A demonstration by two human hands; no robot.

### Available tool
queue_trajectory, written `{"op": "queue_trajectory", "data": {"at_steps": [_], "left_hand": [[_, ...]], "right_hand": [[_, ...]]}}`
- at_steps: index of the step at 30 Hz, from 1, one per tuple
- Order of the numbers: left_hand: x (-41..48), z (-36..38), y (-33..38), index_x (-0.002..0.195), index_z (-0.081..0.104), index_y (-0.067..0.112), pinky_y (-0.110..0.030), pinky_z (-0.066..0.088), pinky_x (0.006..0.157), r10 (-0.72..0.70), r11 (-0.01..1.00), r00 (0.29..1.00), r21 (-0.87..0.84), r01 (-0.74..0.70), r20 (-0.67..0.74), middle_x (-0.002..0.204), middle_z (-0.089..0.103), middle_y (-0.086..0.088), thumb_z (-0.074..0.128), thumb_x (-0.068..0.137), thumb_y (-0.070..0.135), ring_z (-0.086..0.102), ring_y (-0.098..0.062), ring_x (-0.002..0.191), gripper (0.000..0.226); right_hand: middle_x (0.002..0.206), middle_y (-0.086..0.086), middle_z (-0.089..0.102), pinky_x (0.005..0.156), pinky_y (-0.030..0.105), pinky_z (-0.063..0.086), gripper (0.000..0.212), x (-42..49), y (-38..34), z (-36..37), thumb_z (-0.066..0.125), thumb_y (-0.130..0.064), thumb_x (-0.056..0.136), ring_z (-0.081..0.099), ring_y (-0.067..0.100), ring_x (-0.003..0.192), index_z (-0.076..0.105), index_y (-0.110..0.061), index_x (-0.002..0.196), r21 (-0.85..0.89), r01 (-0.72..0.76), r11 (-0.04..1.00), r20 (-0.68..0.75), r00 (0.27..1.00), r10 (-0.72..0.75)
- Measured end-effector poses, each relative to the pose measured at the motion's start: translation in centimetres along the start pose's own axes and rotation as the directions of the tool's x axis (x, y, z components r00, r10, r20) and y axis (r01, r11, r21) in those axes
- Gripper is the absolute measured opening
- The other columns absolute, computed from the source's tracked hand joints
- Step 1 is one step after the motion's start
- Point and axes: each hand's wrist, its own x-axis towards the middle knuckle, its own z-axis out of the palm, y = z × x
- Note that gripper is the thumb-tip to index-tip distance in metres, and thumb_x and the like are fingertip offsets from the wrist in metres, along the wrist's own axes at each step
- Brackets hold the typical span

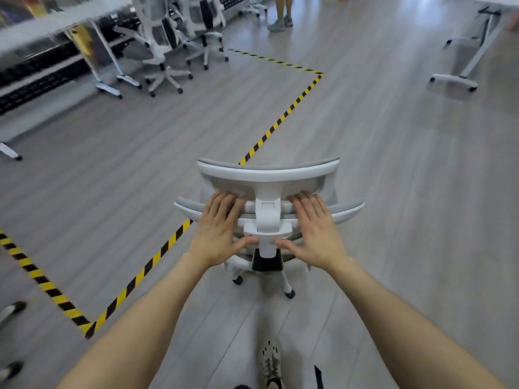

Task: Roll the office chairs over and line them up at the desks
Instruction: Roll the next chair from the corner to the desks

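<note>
chair (266, 220) stood on the wooden floor (393, 192), just right of the striped tape (280, 122) and well apart from the desk (56, 26) at upper left, where two other chairs (165, 40) stood. left hand (219, 228) and right hand (316, 228) lay flat on its backrest, one on each side of the centre post, with fingers straight and together and thumbs spread inward.

left hand (217, 234) | right hand (314, 234) | pressing chair (348, 211) backrest | fingers (222, 204) seemingly straight

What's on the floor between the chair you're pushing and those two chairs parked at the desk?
Only bare grey floor, edged on the right by striped tape; the head view shows it.
</note>
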Motion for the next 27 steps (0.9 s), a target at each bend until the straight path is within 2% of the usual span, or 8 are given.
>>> {"op": "queue_trajectory", "data": {"at_steps": [6,11,14,18,23,27], "left_hand": [[3.5,1.1,-10.5,0.165,0.039,0.01,-0.058,0.017,0.137,-0.14,0.99,0.99,-0.018,0.14,0.016,0.162,0.041,-0.013,0.04,0.097,0.092,0.035,-0.039,0.157,0.106],[7.0,2.8,-18.9,0.164,0.042,0.014,-0.058,0.016,0.137,-0.267,0.964,0.964,-0.011,0.267,0.001,0.162,0.043,-0.012,0.047,0.095,0.091,0.035,-0.037,0.158,0.104],[9.6,4.0,-24.2,0.163,0.044,0.015,-0.059,0.018,0.136,-0.346,0.938,0.938,0.007,0.347,-0.012,0.162,0.044,-0.013,0.054,0.093,0.09,0.035,-0.038,0.158,0.103],[13.4,5.1,-31.5,0.165,0.042,0.013,-0.058,0.017,0.136,-0.45,0.891,0.893,0.078,0.447,0.019,0.162,0.043,-0.014,0.053,0.094,0.089,0.035,-0.04,0.158,0.104],[18.8,5.7,-41.4,0.171,0.027,0.022,-0.06,0.005,0.138,-0.576,0.814,0.811,0.161,0.558,0.1,0.169,0.031,-0.012,0.043,0.094,0.094,0.02,-0.036,0.164,0.107],[22.2,6.5,-48.8,0.172,0.021,0.025,-0.062,0.0,0.137,-0.649,0.761,0.749,0.14,0.634,0.132,0.173,0.026,-0.012,0.043,0.092,0.095,0.012,-0.035,0.167,0.109]], "right_hand": [[0.166,0.012,0.044,0.136,0.054,0.02,0.112,13.1,-1.8,5.9,0.063,-0.087,0.088,0.034,0.035,0.161,0.042,-0.007,0.163,0.063,0.115,0.991,0.032,0.993,-0.117],[0.159,0.015,0.051,0.134,0.055,0.025,0.106,24.3,-3.0,10.4,0.076,-0.078,0.085,0.042,0.038,0.156,0.05,-0.005,0.157,0.122,0.238,0.964,-0.03,0.971,-0.236],[0.159,0.014,0.051,0.134,0.054,0.025,0.106,32.0,-3.6,13.4,0.075,-0.079,0.084,0.042,0.038,0.154,0.05,-0.006,0.157,0.171,0.31,0.935,-0.042,0.951,-0.308],[0.16,0.01,0.05,0.134,0.052,0.026,0.107,42.8,-4.9,17.5,0.075,-0.082,0.081,0.041,0.034,0.156,0.05,-0.01,0.157,0.232,0.374,0.898,-0.01,0.924,-0.382],[0.164,0.007,0.046,0.136,0.052,0.022,0.114,56.2,-7.4,22.5,0.072,-0.087,0.079,0.036,0.032,0.16,0.045,-0.012,0.16,0.299,0.417,0.858,0.063,0.889,-0.454],[0.167,0.005,0.041,0.139,0.048,0.015,0.115,65.4,-10.1,25.7,0.069,-0.086,0.078,0.03,0.029,0.162,0.039,-0.015,0.163,0.305,0.434,0.848,0.126,0.864,-0.487]]}}
